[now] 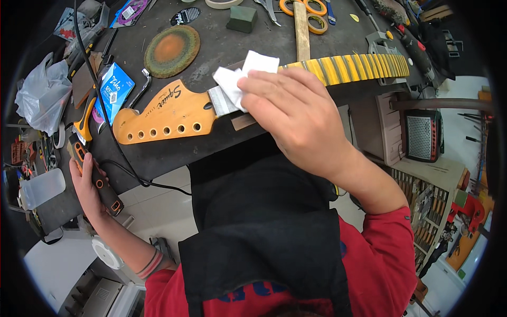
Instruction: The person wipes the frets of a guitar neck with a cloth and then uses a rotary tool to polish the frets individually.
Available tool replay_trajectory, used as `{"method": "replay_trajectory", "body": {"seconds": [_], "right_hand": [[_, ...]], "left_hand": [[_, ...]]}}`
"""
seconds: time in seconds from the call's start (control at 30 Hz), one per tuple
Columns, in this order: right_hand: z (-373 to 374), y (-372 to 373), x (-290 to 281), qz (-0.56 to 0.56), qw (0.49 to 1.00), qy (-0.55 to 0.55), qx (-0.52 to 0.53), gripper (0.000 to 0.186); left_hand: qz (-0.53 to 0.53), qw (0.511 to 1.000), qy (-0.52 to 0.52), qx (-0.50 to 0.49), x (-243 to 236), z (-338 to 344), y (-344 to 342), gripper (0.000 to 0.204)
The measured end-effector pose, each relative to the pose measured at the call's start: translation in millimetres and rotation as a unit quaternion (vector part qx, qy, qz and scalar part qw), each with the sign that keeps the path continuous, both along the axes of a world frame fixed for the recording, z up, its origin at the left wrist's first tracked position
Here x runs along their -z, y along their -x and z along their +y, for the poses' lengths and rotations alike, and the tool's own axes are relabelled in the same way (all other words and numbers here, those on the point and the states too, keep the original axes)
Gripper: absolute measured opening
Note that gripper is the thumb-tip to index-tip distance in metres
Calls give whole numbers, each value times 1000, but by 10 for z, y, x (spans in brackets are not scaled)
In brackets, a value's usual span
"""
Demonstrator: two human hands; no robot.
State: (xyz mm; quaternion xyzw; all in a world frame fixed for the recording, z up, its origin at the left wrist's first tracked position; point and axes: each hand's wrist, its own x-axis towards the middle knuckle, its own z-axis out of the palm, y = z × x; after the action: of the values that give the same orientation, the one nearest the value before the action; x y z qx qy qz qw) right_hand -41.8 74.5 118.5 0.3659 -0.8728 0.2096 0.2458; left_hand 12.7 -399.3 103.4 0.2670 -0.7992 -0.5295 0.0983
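Note:
A wooden guitar neck lies across the bench, its headstock toward the left. Yellow masking tape covers the fretboard between the frets. My right hand presses a folded white paper or cloth wipe onto the neck close to the headstock, fingers closed over it. Bare grey surface shows beside the wipe. At the bench's left front edge, my left hand is wrapped round a black-and-orange handheld power tool, whose far end reaches a yellow-handled cutter.
Behind the headstock lies a round, worn disc. A green block, orange tape rolls and a wooden stick are at the back. A black cable loops down past the headstock. A plastic bag sits at far left.

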Motion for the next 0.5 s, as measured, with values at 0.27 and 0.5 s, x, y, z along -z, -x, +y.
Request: {"method": "replay_trajectory", "body": {"seconds": [0.27,0.5], "right_hand": [[271,-541,52,-61,996,13,-59,22],[493,-596,369,-272,936,222,-11,23]], "left_hand": [[-5,1000,-2,2,12,-26,-11,31],[3,1000,-19,-5,7,-26,-34,34]]}}
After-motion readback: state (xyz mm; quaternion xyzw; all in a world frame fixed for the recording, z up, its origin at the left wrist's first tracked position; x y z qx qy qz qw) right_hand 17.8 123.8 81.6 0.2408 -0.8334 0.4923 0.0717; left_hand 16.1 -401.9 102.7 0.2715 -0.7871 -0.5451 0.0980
